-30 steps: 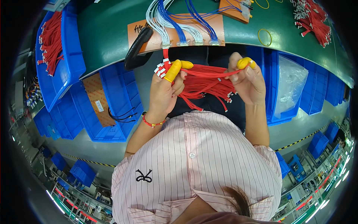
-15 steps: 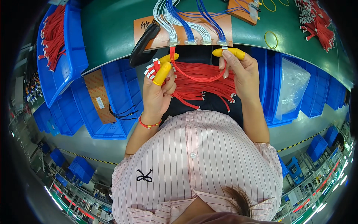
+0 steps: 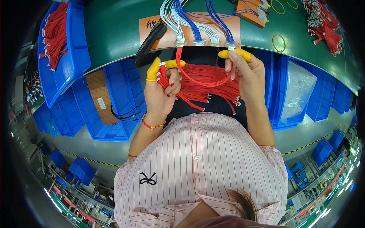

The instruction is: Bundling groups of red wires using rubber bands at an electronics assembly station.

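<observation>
My left hand (image 3: 162, 89), yellow finger cots on its thumb and index finger, is closed round several short red cables (image 3: 162, 74). Their white connector ends stand up by the thumb. A looped red cable (image 3: 201, 84) hangs below the bench edge, one end at the fixture's left socket (image 3: 180, 44). Its other end is between the thumb and finger of my right hand (image 3: 245, 70), at the right socket (image 3: 230, 46). That hand also wears a yellow finger cot. A thick pile of red cables (image 3: 209, 91) lies across my lap, under both hands.
White wires (image 3: 170, 19) and blue wires (image 3: 216, 19) run back from the orange board (image 3: 152, 32). A black handle-like object (image 3: 150, 45) overhangs the bench edge. Blue bins (image 3: 78, 57) flank me, one holding red cables. More red cables (image 3: 327, 34) and rubber bands (image 3: 278, 43) lie on the green bench.
My left thumb has lifted and opened away from its index finger, and the cable ends in that hand have shifted right. My right hand stays at the right socket. The view has moved slightly.
</observation>
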A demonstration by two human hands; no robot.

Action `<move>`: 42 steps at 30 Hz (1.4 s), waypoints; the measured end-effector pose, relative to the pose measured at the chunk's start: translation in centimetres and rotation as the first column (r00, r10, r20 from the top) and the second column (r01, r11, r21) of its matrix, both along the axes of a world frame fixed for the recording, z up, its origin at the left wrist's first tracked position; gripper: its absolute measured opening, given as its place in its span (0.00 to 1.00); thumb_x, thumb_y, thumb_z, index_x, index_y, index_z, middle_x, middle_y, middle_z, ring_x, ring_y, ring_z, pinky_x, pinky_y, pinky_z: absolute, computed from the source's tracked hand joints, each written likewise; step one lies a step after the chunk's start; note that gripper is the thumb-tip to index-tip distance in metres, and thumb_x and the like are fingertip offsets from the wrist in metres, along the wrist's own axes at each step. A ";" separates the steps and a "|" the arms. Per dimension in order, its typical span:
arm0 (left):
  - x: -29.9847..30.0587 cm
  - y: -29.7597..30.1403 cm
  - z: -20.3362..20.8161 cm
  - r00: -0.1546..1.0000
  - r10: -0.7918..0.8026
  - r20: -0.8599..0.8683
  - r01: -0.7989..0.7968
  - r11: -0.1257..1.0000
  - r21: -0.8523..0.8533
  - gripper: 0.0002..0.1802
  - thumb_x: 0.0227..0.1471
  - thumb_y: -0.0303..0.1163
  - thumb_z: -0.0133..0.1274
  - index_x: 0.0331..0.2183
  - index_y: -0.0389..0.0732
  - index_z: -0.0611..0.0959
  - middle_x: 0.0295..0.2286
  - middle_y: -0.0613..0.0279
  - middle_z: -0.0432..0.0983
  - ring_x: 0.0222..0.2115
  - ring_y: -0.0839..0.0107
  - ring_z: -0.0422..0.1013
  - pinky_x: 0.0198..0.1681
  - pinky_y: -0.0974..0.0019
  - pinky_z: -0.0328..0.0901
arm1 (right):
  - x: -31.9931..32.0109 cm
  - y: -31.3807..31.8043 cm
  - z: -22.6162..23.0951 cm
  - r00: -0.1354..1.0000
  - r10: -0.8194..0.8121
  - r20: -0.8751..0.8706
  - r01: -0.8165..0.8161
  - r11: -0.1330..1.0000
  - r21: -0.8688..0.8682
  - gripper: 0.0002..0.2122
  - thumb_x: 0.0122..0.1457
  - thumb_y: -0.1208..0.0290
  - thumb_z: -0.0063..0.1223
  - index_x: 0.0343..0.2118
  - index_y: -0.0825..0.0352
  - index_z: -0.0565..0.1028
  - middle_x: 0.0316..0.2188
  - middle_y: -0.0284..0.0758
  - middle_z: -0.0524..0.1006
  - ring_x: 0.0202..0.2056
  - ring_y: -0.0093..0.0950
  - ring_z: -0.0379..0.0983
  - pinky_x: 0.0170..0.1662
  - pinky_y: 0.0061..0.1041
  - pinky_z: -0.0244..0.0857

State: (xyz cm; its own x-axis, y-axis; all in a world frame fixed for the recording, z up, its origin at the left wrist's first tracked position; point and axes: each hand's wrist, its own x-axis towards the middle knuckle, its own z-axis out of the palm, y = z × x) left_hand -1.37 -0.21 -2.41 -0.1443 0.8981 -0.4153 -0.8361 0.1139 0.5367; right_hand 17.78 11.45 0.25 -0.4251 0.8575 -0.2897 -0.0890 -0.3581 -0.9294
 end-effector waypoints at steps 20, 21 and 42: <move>0.3 0.3 0.1 0.998 0.064 -0.001 -0.064 0.997 -0.049 0.20 0.65 0.42 0.35 0.32 0.36 0.74 0.17 0.72 0.59 0.12 0.85 0.48 0.16 0.78 0.44 | -0.6 -0.4 -0.1 0.992 -0.086 -0.092 0.076 0.992 -0.102 0.11 0.60 0.68 0.54 0.35 0.73 0.79 0.20 0.31 0.75 0.18 0.14 0.64 0.23 0.12 0.56; 0.2 0.2 -0.1 0.998 0.060 0.016 -0.059 0.998 -0.034 0.20 0.65 0.41 0.35 0.33 0.36 0.74 0.17 0.72 0.59 0.12 0.85 0.48 0.16 0.77 0.44 | -0.6 -0.4 -0.1 0.995 -0.082 -0.065 0.077 0.994 -0.076 0.11 0.60 0.68 0.54 0.35 0.74 0.79 0.20 0.31 0.75 0.18 0.14 0.64 0.22 0.12 0.56; 0.0 0.2 -0.8 0.994 0.066 0.089 -0.064 0.998 -0.026 0.19 0.62 0.37 0.37 0.43 0.33 0.75 0.18 0.72 0.57 0.12 0.84 0.48 0.15 0.78 0.44 | -0.4 -0.2 -0.3 0.994 -0.077 -0.080 0.070 0.994 -0.090 0.11 0.59 0.69 0.54 0.34 0.73 0.79 0.19 0.32 0.75 0.19 0.15 0.66 0.22 0.13 0.57</move>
State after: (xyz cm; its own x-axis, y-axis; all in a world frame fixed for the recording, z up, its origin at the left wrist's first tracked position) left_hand -1.42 -0.03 -3.23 -0.1638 0.8779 -0.4499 -0.8866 0.0690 0.4573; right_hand 17.40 11.21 -0.04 -0.3878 0.8605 -0.3303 -0.1938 -0.4264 -0.8835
